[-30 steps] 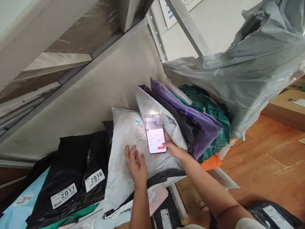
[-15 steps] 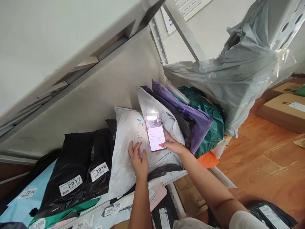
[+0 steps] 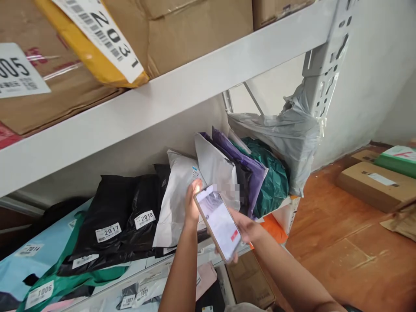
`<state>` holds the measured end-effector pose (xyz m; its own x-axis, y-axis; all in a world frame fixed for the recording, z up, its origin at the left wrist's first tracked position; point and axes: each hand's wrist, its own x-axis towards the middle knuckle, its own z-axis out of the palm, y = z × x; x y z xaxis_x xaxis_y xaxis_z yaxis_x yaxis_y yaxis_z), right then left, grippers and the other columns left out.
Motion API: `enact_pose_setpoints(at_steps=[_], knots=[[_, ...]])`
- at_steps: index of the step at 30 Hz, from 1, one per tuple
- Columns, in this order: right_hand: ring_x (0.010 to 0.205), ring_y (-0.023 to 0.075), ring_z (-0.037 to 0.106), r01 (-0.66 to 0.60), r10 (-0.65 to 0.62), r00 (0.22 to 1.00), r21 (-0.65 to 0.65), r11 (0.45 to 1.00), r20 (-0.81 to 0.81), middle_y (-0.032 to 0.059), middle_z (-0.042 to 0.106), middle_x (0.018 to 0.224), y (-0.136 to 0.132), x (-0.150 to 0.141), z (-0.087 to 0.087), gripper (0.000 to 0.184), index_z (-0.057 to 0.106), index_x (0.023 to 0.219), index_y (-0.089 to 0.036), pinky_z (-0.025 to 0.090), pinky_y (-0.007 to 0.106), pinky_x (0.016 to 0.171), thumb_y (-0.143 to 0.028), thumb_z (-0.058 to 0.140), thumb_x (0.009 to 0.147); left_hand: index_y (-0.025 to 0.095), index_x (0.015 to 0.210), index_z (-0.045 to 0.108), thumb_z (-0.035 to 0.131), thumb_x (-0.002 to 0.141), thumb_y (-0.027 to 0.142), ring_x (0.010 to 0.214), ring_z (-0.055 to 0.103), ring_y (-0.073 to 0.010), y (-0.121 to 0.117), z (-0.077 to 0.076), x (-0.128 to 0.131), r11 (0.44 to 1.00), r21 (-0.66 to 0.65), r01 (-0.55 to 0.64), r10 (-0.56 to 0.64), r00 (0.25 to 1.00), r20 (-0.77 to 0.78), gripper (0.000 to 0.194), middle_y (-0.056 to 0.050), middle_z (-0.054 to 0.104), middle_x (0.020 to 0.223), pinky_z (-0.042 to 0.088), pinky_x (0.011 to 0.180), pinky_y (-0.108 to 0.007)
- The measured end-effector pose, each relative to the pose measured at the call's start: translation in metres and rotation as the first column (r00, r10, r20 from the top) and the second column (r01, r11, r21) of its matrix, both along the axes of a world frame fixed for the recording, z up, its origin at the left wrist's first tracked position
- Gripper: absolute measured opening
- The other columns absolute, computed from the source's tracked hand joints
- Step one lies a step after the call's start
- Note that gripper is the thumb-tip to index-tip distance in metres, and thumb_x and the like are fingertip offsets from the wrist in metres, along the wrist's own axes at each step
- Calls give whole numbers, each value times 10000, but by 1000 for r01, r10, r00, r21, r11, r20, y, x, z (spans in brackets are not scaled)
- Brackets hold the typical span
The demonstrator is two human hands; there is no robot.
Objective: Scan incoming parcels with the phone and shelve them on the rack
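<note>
My right hand [image 3: 245, 227] grips a smartphone [image 3: 218, 222] with its lit screen facing me, held in front of the shelf of parcels. Partly hidden behind the phone, my left hand [image 3: 192, 203] reaches up to a white plastic mailer bag [image 3: 173, 199], its fingers lying against the bag near the printed label. The white mailer leans among other soft parcels: black bags [image 3: 110, 216] numbered 2017 and 2018 to its left, grey, purple [image 3: 247, 167] and green [image 3: 273, 182] bags to its right.
A white metal shelf board [image 3: 182, 93] runs overhead, carrying cardboard boxes [image 3: 182, 30] and a yellow parcel [image 3: 97, 47] labelled 2031. A large grey plastic bag [image 3: 286, 134] hangs by the shelf post. Cardboard boxes [image 3: 377, 184] lie on the wooden floor at right. More labelled parcels fill the shelf below.
The view has risen and pulled back, revealing the upper shelf. My right hand drew the phone away from the white mailer toward me. My left hand slid up the mailer toward its label.
</note>
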<state>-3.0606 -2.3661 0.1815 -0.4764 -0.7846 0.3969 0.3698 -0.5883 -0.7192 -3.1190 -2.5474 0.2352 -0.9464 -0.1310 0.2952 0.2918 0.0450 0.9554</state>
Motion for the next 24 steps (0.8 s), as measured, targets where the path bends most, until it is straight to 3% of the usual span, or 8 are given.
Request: enact_pose_setpoints(at_steps=[3,5,8,11,14,17,20,24], knots=[[920,388,721,-92,91,996,43,995,22,196,663,1186,11,45,0,1335,39,1508,-313,599,401,568,-464,914,510,263,1470,420,650,825,545,1377,423,-318,33,39,14,981,-28,194,-195,981,-14,740,-137,421,1501,465,1023,-416],[905,383,728,-112,112,994,18,994,-6,191,676,1146,20,65,-3,1350,-58,1512,-322,596,382,543,-458,882,553,312,1462,433,783,735,466,1414,351,-350,57,58,19,950,-181,253,-273,957,-98,821,-105,281,1582,420,1069,-441],[973,401,711,-31,31,1000,1,1000,-1,222,625,1240,35,84,-11,1311,-66,1525,-351,587,338,500,-449,847,589,259,1198,639,822,691,303,1338,424,-350,74,66,19,898,-427,100,-217,947,-235,541,-109,310,1530,356,1119,-448],[1028,427,686,193,-194,978,24,981,72,232,545,1350,51,96,-18,1275,-45,1535,-355,587,331,486,-448,831,613,220,1042,626,656,797,184,1131,552,-282,52,49,22,835,-516,-191,6,941,-339,249,-117,523,1223,398,1060,-427],[1029,397,687,404,-405,908,35,914,111,206,591,1300,63,102,-21,1187,-16,1545,-327,621,387,561,-368,802,685,210,1091,599,559,822,130,1086,547,-285,7,18,46,715,-494,-495,267,846,-461,283,-105,563,1076,421,1013,-449],[1071,383,676,489,-488,863,23,872,134,174,614,1291,68,100,-22,1083,54,1542,-339,637,415,606,-254,761,726,207,1227,605,571,811,109,1248,433,-373,-15,-5,83,421,-480,-770,495,638,-590,429,-157,461,1320,343,1057,-572],[1059,384,686,460,-455,879,-2,888,142,162,634,1269,64,95,-20,1031,100,1529,-331,637,384,576,-206,740,731,227,1287,601,554,829,72,1293,399,-387,5,-9,107,209,-592,-778,436,616,-656,486,-143,471,1397,330,1061,-600],[1013,399,702,307,-299,945,-45,951,130,179,612,1286,52,98,-16,1081,70,1524,-334,607,308,486,-264,773,706,49,1395,472,465,874,50,1223,529,-324,51,-4,101,182,-779,-600,307,787,-535,521,-225,540,1340,462,1012,-464]])
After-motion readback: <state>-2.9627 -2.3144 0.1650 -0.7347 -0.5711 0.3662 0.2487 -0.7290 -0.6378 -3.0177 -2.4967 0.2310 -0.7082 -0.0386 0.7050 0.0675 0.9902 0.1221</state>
